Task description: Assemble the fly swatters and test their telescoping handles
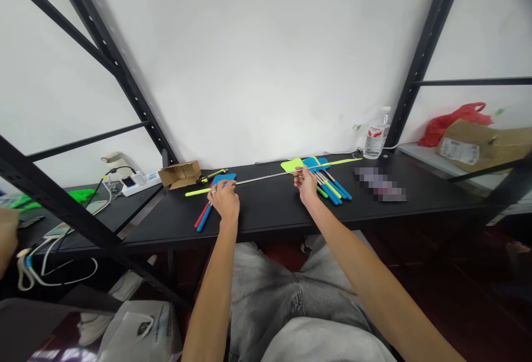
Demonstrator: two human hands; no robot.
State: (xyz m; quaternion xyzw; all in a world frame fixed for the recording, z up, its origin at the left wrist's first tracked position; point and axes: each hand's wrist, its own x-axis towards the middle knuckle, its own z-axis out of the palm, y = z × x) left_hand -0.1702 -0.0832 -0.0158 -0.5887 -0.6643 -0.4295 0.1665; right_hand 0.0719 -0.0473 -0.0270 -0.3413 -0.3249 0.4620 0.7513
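A yellow fly swatter [266, 177] with a long, drawn-out silver rod runs across my front, its handle to the left and its thin head edge-on to the right. My left hand [224, 198] is closed round it near the handle. Farther along the rod, my right hand [306, 184] pinches it close to the head. Under and beside my right hand lies a pile of blue and yellow swatters [338, 189], handles toward me. Red and blue swatters [203, 218] lie by my left hand, partly covered by it.
On the black table [266, 212] are an open cardboard box [179, 176], a yellow utility knife [214, 175], a water bottle [376, 134] and a blurred-out item [379, 184]. A power strip [141, 183] sits left, past a black rack post [124, 79]. Another person's hand [7, 237] shows at the left edge.
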